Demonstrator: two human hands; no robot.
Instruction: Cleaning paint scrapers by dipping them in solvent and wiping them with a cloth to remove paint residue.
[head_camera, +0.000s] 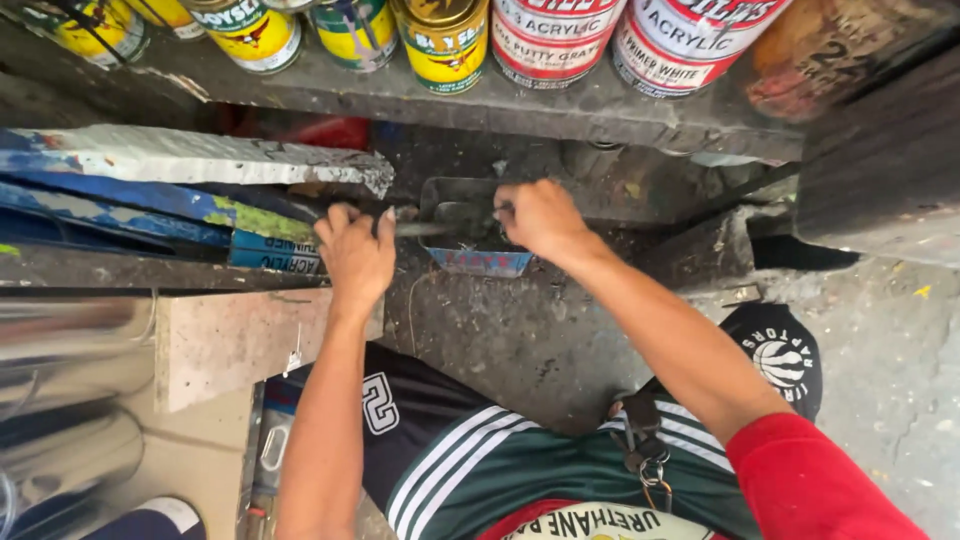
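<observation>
— Under the shelf (600, 105) of paint cans, what are the two hands on?

— From the head camera: both are on a dark metal putty knife (462, 205). The left hand (356, 255) is clenched around its handle end, knuckles up, close by the stacked blue-painted boards (130, 205). The right hand (540, 218) has its grip pinched on the right edge of the blade, fingers curled over it.

— And where does the knife lie?

— Flat and crosswise, between the hands, just above a small blue and red tray (482, 262) on the grimy concrete floor (520, 330). Whether the blade touches the tray I cannot tell.

— What sits around it?

— Yellow cans (445, 40) and larger white and red cans (680, 35) stand in a row on the shelf above. A pale slab (230, 340) lies left of the left forearm. Lower down show striped dark shorts (470, 460), a red sleeve (810, 485) and a black cap (780, 355) on the floor at right.
</observation>
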